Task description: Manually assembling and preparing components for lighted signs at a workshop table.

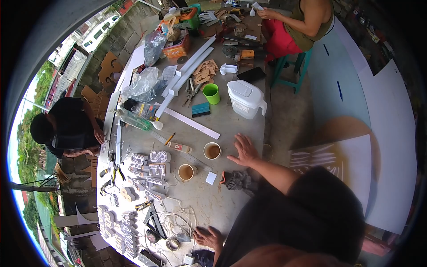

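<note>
My right hand (244,150) lies at the table's edge, fingers spread and palm down, holding nothing. Just left of it stands a paper cup (212,151) with brown liquid inside. A second paper cup (187,172) sits nearer, beside a small white card (211,178). My left hand (207,237) rests low on the table with loosely spread fingers and nothing visible in them, near tangled white cable (178,218). A dark grey glove (239,181) lies between my two arms. Letter-shaped pieces (155,170) are clustered left of the cups.
A white lidded pitcher (245,100), green cup (211,94), blue squeegee-like block (200,110) and long white strips (189,122) occupy the far table. One person (66,127) leans in at left; another (307,22) sits on a teal stool (291,71). Large printed sheets (342,164) lie right.
</note>
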### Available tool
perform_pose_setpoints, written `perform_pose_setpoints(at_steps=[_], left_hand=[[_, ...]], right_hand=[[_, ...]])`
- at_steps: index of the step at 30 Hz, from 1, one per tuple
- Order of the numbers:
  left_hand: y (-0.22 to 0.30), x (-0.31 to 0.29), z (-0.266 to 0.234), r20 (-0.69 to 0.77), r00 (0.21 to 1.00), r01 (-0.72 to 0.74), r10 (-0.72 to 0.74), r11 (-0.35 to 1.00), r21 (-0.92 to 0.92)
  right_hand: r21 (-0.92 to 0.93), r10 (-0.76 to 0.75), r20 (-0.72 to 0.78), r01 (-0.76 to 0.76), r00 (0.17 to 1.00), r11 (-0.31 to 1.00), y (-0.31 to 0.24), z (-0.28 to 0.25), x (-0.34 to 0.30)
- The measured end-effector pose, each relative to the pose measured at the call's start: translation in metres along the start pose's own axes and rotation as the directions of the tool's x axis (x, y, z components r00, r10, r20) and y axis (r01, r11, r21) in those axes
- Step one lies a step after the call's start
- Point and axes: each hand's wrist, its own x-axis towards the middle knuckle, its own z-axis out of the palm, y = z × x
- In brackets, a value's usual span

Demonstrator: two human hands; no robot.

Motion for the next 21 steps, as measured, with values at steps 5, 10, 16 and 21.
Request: perform_pose_setpoints(at_steps=[5, 10, 16, 21], left_hand=[[0.0026, 0.0005, -0.0027, -0.004, 1.000, 0.002, -0.002, 1.000, 0.011], [0.0037, -0.0002, -0.0049, -0.001, 1.000, 0.008, -0.008, 1.000, 0.005], [0.0007, 0.0010, -0.0011, 0.041, 0.999, -0.002, 0.001, 1.000, 0.016], [0.0004, 0.0006, -0.0020, 0.036, 0.999, 0.005, -0.006, 1.000, 0.013]], right_hand=[[-0.010, 0.000, -0.003, 0.000, 1.000, 1.000, -0.0023, -0.0015, 0.0010], [-0.012, -0.011, -0.005, 0.011, 1.000, 1.000, -0.0008, -0.0018, 0.0004], [-0.005, -0.007, -0.005, 0.007, 1.000, 1.000, -0.0007, -0.0033, 0.0018], [-0.001, -0.009, -0.016, 0.009, 1.000, 1.000, -0.0009, -0.0003, 0.0002]])
